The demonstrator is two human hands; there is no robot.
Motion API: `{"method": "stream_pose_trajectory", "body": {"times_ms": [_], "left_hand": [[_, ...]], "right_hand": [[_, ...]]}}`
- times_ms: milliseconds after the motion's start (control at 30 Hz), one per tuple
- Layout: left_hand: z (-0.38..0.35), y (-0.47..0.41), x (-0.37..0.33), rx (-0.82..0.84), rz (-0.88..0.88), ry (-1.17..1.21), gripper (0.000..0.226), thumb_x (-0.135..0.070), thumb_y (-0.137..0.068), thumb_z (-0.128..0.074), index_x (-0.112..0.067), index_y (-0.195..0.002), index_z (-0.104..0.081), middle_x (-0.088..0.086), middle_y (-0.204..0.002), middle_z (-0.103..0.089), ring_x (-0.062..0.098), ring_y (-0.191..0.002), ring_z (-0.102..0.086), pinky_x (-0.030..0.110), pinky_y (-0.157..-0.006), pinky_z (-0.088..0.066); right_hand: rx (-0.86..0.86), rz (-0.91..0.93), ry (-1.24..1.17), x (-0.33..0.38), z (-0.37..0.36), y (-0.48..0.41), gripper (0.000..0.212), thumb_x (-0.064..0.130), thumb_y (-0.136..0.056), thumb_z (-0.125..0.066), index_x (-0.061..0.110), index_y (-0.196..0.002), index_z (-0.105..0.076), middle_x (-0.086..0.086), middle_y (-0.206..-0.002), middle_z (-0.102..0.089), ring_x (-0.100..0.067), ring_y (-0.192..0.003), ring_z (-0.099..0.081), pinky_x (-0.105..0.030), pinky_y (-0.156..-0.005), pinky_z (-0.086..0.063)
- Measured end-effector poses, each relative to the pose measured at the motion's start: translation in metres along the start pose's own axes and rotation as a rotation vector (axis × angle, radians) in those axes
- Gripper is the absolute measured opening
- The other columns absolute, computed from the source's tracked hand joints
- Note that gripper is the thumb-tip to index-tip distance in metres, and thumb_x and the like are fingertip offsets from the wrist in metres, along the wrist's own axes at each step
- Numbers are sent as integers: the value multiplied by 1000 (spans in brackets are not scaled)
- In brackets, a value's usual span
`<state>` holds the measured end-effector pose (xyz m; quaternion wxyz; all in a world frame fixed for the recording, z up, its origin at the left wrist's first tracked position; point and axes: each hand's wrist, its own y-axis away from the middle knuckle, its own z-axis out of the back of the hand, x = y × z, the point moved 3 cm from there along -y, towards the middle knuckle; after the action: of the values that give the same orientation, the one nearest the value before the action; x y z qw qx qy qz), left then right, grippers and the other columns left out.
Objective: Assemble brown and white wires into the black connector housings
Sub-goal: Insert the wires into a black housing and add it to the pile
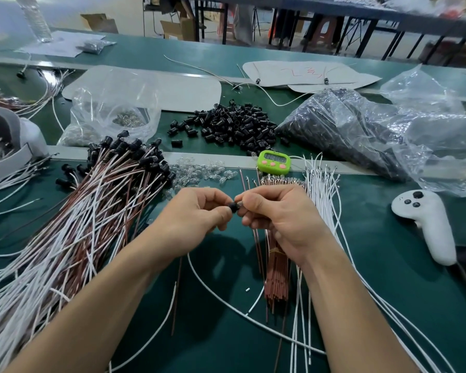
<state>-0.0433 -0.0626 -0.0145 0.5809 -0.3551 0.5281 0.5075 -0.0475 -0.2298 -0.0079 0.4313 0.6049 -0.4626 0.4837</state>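
My left hand and my right hand meet over the middle of the green table, both pinching one small black connector housing between their fingertips. A white wire and a brown wire trail down from my hands across the mat. A bundle of loose brown wires lies below my right hand, with loose white wires to its right. Loose black housings are heaped behind. Finished wires with housings fan out on the left.
A green timer stands behind my hands beside small clear bulbs. A white controller lies at the right. Plastic bags of parts fill the back right; another bag sits back left.
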Motion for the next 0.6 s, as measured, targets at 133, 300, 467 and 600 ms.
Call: {"method": "stream_pose_trajectory", "body": {"times_ms": [133, 300, 467, 600], "left_hand": [[2, 2, -1, -41, 2, 85, 12, 4, -90, -68, -5, -84, -74, 7, -67, -60, 11, -57, -45, 15, -55, -37], [6, 3, -4, -49, -4, 144, 12, 6, -83, -74, -5, -81, -77, 4, -64, -65, 7, -55, -52, 10, -54, -41], [5, 4, -5, -40, -12, 161, 9, 10, -83, -72, 3, -87, -76, -8, -50, -59, -3, -42, -44, 6, -45, -34], [4, 5, -3, -21, 2, 165, 10, 8, -83, -72, 1, -88, -78, -8, -50, -58, -2, -43, -42, 7, -45, -33]], "right_hand": [[44, -50, -28, 1, 0, 1, 12, 23, -77, -76, 14, -79, -83, -8, -72, -73, -13, -59, -68, -19, -54, -53], [108, -111, -117, 3, 0, 2, 13, 25, -74, -78, 15, -80, -83, -8, -74, -74, -13, -61, -70, -19, -56, -54], [148, -137, -144, 2, -1, 2, 24, 34, -64, -84, 15, -79, -82, -8, -73, -74, -13, -60, -71, -19, -55, -55], [144, -134, -136, 1, 0, 1, 22, 33, -62, -84, 15, -75, -82, -7, -70, -74, -11, -58, -70, -17, -53, -54]]}}
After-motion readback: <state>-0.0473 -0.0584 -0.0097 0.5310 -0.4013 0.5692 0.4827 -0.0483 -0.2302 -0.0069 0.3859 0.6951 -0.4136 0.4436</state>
